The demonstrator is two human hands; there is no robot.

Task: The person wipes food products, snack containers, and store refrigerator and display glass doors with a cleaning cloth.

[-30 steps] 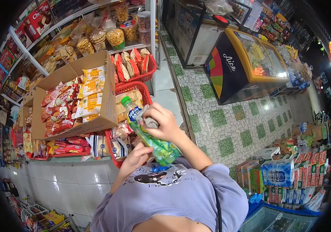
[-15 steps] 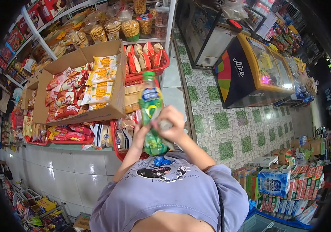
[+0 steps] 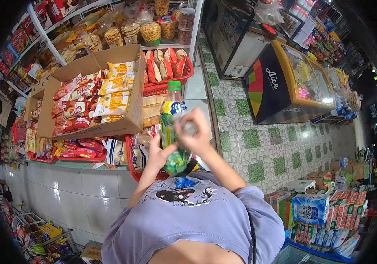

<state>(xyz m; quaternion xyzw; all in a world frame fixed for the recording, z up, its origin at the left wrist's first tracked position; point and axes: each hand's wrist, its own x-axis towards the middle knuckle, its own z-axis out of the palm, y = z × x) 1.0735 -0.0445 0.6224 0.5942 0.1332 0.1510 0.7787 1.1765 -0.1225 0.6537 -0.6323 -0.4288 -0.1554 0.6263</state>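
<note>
A green plastic drink bottle [image 3: 169, 115] with a green cap stands upright in front of my chest. My left hand [image 3: 157, 155] is wrapped round its lower part. My right hand [image 3: 196, 134] is closed on a small greyish crumpled thing [image 3: 189, 128], perhaps a cloth, pressed at the right side of the bottle's label. Motion blurs the right fingers, and they hide part of the label.
Left of the bottle is a cardboard box [image 3: 129, 125] of packaged snacks. Red baskets [image 3: 188, 70] of packets stand behind and below it. An ice cream freezer [image 3: 272, 94] is on the tiled floor at right, with stacked cartons [image 3: 310, 209] at lower right.
My right hand has moved up along the bottle with the greyish thing. The bottle has turned and shifted slightly right, so more of its label shows. My left hand stays low on it.
</note>
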